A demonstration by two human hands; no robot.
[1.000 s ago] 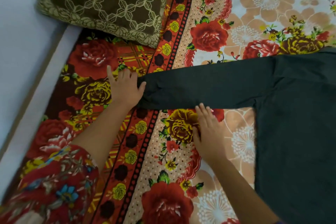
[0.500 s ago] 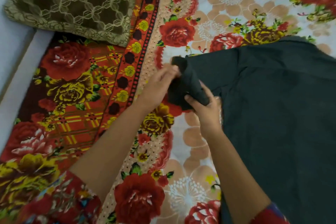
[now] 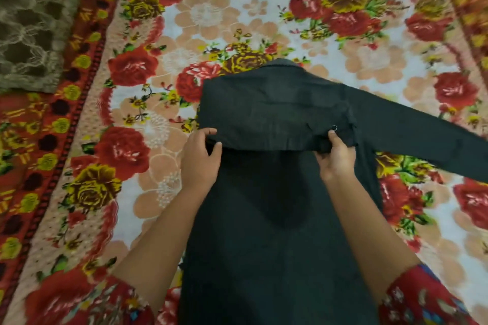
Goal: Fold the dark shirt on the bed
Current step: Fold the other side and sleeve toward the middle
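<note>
A single wide-angle view from the person's head looks forward and steeply down onto the bed. It sits close. Both forearms come in from the lower edge, and the left hand and right hand meet at mid-frame. The shirt fills the centre and lower middle, with one sleeve running off the right edge. A pillow lies at upper left, where the picture is blurred. The bed reaches up to the top of the frame.
</note>
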